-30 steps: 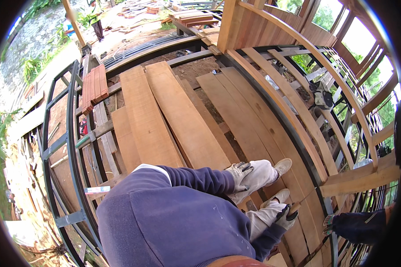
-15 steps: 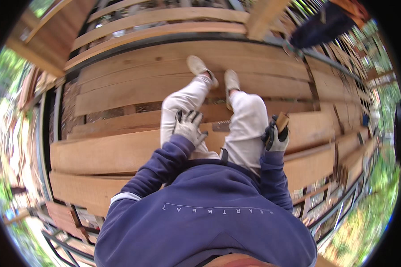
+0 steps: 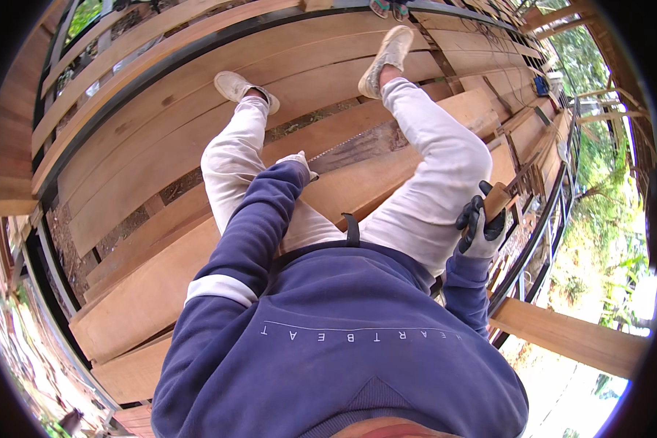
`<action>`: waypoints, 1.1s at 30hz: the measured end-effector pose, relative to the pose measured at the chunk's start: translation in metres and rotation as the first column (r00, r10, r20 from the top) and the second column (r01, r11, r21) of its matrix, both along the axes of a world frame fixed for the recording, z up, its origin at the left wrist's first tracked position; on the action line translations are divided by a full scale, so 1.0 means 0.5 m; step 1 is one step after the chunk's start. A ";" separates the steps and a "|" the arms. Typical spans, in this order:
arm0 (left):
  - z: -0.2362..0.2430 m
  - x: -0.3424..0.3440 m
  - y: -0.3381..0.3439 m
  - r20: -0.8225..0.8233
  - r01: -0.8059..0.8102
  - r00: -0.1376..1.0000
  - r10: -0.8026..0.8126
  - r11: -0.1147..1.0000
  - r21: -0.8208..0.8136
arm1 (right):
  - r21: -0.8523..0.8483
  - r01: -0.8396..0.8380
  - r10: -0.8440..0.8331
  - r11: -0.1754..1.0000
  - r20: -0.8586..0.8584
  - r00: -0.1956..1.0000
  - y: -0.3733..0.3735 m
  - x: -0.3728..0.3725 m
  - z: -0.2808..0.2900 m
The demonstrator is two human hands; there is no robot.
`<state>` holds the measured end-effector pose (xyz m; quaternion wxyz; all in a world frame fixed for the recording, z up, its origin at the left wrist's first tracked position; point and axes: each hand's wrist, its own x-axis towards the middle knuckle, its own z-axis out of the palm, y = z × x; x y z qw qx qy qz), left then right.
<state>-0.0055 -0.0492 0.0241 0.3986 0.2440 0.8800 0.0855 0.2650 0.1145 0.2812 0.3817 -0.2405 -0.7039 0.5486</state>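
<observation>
My left hand (image 3: pixel 298 162), in a pale glove, is closed at the narrow end of a toothed saw blade (image 3: pixel 365 152) between my legs. Its fingers are partly hidden by the sleeve and the angle. The brown, stained blade widens to the right, its teeth along the far edge. On the right, beside my thigh, my right hand (image 3: pixel 482 223), in a grey and black glove, wraps round a wooden-handled tool (image 3: pixel 497 198). A thin dark strip seems to extend from the handle; I cannot tell what kind of tool it is.
I sit on wide wooden planks (image 3: pixel 146 292) with gaps between them. A dark metal rail (image 3: pixel 175 55) edges the far side. Another person's sandalled feet (image 3: pixel 390 9) stand at the top. A wooden beam (image 3: pixel 569 336) juts out at lower right, and cables (image 3: pixel 500 40) lie at upper right.
My left hand has left my thigh and closed at the saw blade's end. My legs have spread wider and the view has turned. My right hand still holds the wooden-handled tool.
</observation>
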 end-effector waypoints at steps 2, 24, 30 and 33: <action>0.001 -0.001 0.025 0.052 0.044 0.998 -0.041 0.998 -0.048 | 0.021 -0.008 0.007 1.000 0.032 0.999 -0.022 0.005 0.024; -0.018 0.003 0.085 -0.037 -0.017 0.999 0.017 1.000 0.004 | 0.299 -0.371 0.086 0.879 0.667 0.740 0.044 -0.103 -0.138; -0.037 0.002 0.074 -0.014 -0.053 0.998 0.055 0.995 0.081 | 0.107 -0.471 0.196 0.876 0.813 0.548 0.086 -0.189 -0.265; -0.038 0.012 0.065 -0.025 -0.074 0.997 0.078 0.988 0.135 | 0.047 -0.503 0.182 0.863 0.900 0.395 0.092 -0.216 -0.317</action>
